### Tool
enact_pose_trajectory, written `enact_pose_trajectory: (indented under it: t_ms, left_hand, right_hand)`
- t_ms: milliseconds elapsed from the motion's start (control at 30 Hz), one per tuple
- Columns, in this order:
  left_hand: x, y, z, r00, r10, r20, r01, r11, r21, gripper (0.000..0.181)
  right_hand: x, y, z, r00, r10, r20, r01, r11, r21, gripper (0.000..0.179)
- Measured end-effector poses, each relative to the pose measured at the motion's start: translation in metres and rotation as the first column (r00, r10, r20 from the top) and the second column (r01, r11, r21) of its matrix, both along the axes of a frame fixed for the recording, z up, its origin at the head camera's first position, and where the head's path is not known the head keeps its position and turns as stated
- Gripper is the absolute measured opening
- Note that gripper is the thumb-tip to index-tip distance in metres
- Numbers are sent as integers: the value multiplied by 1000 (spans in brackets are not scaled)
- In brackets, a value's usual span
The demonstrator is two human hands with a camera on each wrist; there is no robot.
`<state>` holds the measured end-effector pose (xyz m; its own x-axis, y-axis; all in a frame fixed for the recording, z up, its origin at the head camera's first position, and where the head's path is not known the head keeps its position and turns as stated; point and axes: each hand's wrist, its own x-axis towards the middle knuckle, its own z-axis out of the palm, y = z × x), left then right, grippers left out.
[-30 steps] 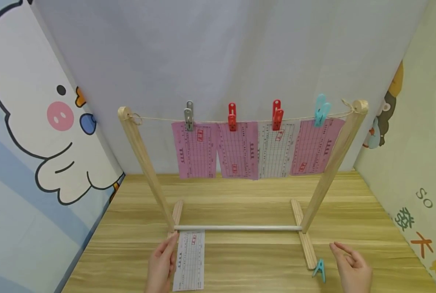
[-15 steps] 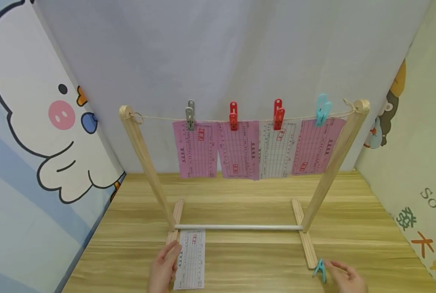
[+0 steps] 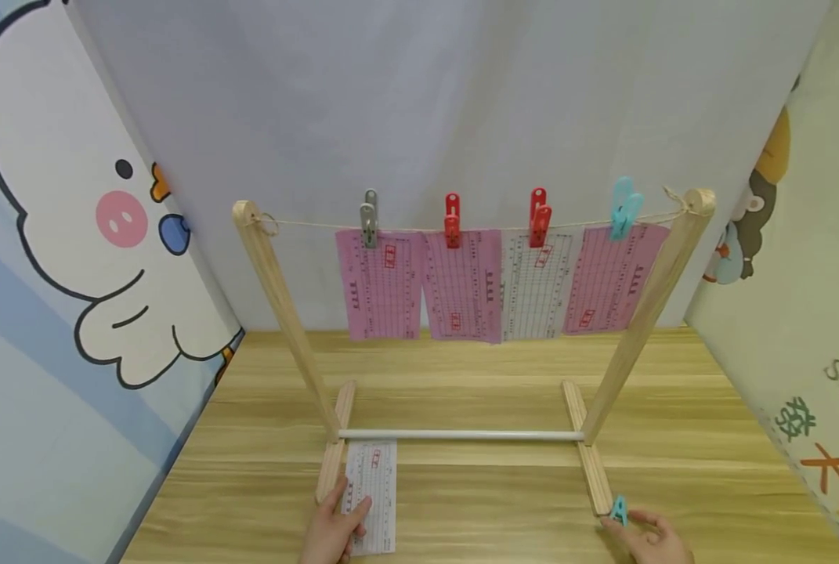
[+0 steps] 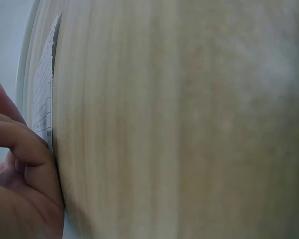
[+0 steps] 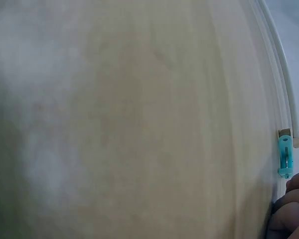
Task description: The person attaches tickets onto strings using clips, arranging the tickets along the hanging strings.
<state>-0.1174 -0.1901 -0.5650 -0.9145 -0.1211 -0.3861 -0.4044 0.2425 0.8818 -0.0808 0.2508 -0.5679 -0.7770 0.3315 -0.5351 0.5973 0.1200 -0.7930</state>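
On the wooden table, a white printed slip [image 3: 384, 509] lies flat beside the left foot of a wooden rack. My left hand [image 3: 334, 525] rests at its left edge, fingers [image 4: 27, 144] extended over the paper and not curled round it. A small light-blue clothespin [image 3: 618, 511] stands by the rack's right foot, also visible at the right edge of the right wrist view. My right hand [image 3: 648, 539] is around that clothespin, thumb on one side and fingers on the other. In the right wrist view a gap shows between thumb and clothespin [image 5: 285, 155].
A string [image 3: 299, 224] spans the wooden rack [image 3: 285, 321]. From it hang pink slips [image 3: 384, 298] and a white slip [image 3: 532, 294], held by grey, red and light-blue clothespins. A white rod [image 3: 461, 435] joins the rack's feet. A pale cloth [image 3: 426, 102] stands behind.
My right hand has moved left and down to the light-blue clothespin. My left hand has slid down and right along the white slip, with its thumb now over the paper.
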Motion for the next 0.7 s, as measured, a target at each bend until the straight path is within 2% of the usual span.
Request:
enact_pose_trajectory:
  t_ms: [200,500,700]
  left_hand:
    - [2,1,-1,1000,13,5,-13,1000,12,87]
    - [3,-1,-2,999,49,8,-49,998,26,82]
    - [4,-2,0,999,50,6,-50,998,42,79]
  right_hand:
    - [-2,2,-4,1000,-10,4,10,1000,-19,104]
    - [-2,1,-6,1000,-25,-1,25,1000,-2,100]
    - [-1,5,-6,1000,-3,-20,5,998,61,87]
